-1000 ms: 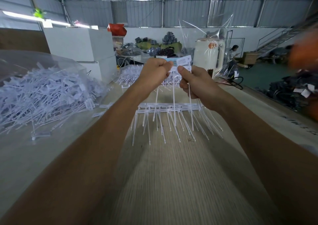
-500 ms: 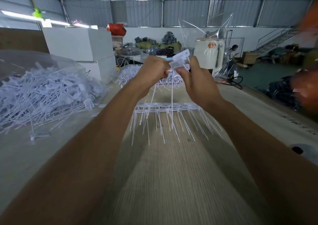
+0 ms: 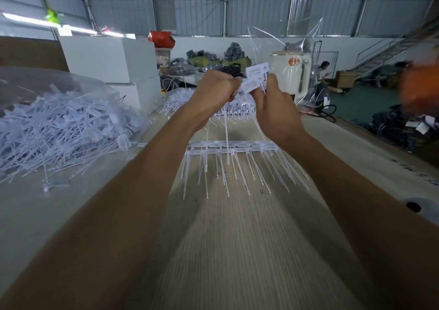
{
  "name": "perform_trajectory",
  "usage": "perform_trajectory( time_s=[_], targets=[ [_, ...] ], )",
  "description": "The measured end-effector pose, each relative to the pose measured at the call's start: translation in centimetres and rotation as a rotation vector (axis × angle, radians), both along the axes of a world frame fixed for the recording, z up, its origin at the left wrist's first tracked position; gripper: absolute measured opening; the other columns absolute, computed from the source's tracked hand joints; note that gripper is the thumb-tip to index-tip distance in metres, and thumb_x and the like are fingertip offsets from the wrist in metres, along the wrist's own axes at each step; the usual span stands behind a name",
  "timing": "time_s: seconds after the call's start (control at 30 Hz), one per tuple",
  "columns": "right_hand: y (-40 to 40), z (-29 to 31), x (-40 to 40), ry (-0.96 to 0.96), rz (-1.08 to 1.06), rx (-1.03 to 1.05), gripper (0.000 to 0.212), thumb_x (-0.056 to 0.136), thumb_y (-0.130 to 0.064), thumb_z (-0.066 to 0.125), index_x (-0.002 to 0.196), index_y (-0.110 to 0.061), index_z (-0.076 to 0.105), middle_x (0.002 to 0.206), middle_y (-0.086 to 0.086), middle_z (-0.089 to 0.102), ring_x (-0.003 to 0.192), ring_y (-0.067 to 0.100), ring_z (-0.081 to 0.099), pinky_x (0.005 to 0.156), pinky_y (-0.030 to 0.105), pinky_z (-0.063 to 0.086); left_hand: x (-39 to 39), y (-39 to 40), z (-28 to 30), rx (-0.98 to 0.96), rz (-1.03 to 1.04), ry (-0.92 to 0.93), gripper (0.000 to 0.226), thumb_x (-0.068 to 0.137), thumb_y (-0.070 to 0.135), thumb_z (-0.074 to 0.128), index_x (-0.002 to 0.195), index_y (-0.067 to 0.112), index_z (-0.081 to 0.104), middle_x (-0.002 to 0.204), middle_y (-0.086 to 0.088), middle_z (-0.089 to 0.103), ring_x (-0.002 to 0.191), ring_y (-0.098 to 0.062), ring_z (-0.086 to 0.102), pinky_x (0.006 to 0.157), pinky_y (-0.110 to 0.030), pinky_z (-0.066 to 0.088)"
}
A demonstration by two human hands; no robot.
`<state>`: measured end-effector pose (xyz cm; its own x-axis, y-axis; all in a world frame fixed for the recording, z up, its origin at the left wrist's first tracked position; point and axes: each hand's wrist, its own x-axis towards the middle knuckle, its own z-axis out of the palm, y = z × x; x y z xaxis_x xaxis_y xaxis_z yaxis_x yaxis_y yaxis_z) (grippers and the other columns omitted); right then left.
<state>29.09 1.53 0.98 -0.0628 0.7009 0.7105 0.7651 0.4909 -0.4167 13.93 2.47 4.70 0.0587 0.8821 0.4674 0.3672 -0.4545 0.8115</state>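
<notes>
Two flat white plastic tags (image 3: 256,76) sit tilted, pinched between the left grip (image 3: 215,90) and right grip (image 3: 275,112), their thin tails (image 3: 227,131) hanging straight down below both.

Tag pile (image 3: 59,129) left on table (image 3: 237,250); tag strip (image 3: 213,148) centre.

Tags (image 3: 257,70) higher, more tilted.

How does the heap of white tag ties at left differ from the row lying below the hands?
The heap of white plastic tag ties is loose and tangled; the comb-like row of white ties is joined along one strip, tails fanning toward the camera. The heap is far bigger and sits in a clear plastic bag; the row lies on the wooden table. Both look like the same flagged ties.
</notes>
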Motion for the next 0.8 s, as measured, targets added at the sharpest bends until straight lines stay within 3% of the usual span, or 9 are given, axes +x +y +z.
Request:
perform_trajectory(
  time_s=[0.07,0.13,0.2,0.27,0.37,0.53,0.6,0.7,0.8],
  targets=[
    [0.1,0.2,-0.4,-0.001,0.008,-0.004,0.034,0.108,-0.035,0.033,0.128,-0.008,0.041,0.089,0.012,0.062,0.076,0.037,0.056,0.066,0.042,0.045,-0.2,-0.2,-0.1,0.014,-0.008,-0.015,0.034,0.098,0.015,0.058,0.066,0.004,0.062,0.047,0.007,0.051,0.049,-0.012,0.039,0.057,-0.026,0.032],
    [0.5,0.3,-0.4,0.082,0.036,-0.014,0.032,0.109,-0.034,0.034,0.125,-0.008,0.044,0.080,0.000,0.056,0.065,0.021,0.053,0.055,0.033,0.040,-0.8,-0.6,0.0,0.010,-0.090,-0.045,0.040,0.100,0.015,0.058,0.060,0.007,0.061,0.049,0.004,0.050,0.046,-0.010,0.040,0.053,-0.021,0.035],
    [1.3,0.4,0.7,0.336,0.083,-0.095,0.026,0.109,-0.031,0.036,0.122,-0.011,0.046,0.079,-0.006,0.049,0.062,0.010,0.047,0.053,0.025,0.039,-0.9,-1.1,0.4,0.018,-0.203,-0.030,0.044,0.100,0.018,0.058,0.056,0.017,0.065,0.050,0.004,0.052,0.046,-0.008,0.043,0.052,-0.018,0.037],
    [1.8,0.0,2.6,0.520,0.147,-0.209,0.019,0.108,-0.034,0.039,0.113,-0.017,0.047,0.076,-0.005,0.046,0.060,0.009,0.041,0.047,0.023,0.036,-0.5,-1.4,1.1,0.060,-0.220,-0.025,0.031,0.099,0.021,0.060,0.072,0.015,0.074,0.055,0.005,0.060,0.050,-0.006,0.050,0.053,-0.016,0.041],
    [1.9,-1.1,4.1,0.495,0.230,-0.339,0.020,0.106,-0.039,0.045,0.095,-0.022,0.050,0.067,-0.004,0.041,0.046,0.003,0.034,0.037,0.016,0.025,0.0,-1.2,1.2,0.132,-0.162,0.037,0.030,0.100,0.028,0.061,0.087,0.004,0.074,0.062,0.005,0.066,0.058,-0.009,0.054,0.056,-0.015,0.041],
    [2.3,-1.3,3.8,0.569,0.279,-0.467,0.030,0.101,-0.034,0.060,0.075,-0.022,0.048,0.058,-0.002,0.040,0.046,0.010,0.031,0.043,0.022,0.026,-0.4,-0.7,-0.3,0.094,-0.111,0.197,0.033,0.104,0.022,0.052,0.080,0.022,0.074,0.057,0.015,0.058,0.056,-0.010,0.042,0.056,-0.021,0.039],
    [2.4,-0.8,3.8,0.676,0.342,-0.526,0.025,0.100,-0.026,0.063,0.079,-0.014,0.057,0.051,-0.004,0.035,0.047,0.011,0.026,0.041,0.022,0.024,-0.8,-0.4,-0.5,0.079,-0.094,0.231,0.027,0.104,0.017,0.052,0.089,0.014,0.075,0.071,0.005,0.062,0.062,-0.010,0.046,0.066,-0.026,0.044],
    [2.0,-0.5,4.0,0.759,0.395,-0.598,0.029,0.103,-0.027,0.057,0.101,0.000,0.068,0.049,-0.007,0.027,0.044,0.010,0.021,0.039,0.021,0.020,-0.8,-0.3,-0.8,0.047,-0.097,0.314,0.021,0.102,0.010,0.054,0.104,0.008,0.076,0.084,-0.001,0.065,0.052,0.004,0.046,0.052,-0.013,0.039],
    [1.4,-0.2,4.0,0.753,0.461,-0.655,0.038,0.103,-0.042,0.052,0.092,-0.010,0.068,0.053,-0.007,0.025,0.046,0.010,0.018,0.041,0.022,0.017,-0.4,-0.2,-0.9,0.062,-0.113,0.376,0.020,0.098,0.008,0.061,0.109,0.013,0.077,0.096,0.000,0.073,0.058,0.008,0.052,0.057,-0.010,0.042]
  ],
)
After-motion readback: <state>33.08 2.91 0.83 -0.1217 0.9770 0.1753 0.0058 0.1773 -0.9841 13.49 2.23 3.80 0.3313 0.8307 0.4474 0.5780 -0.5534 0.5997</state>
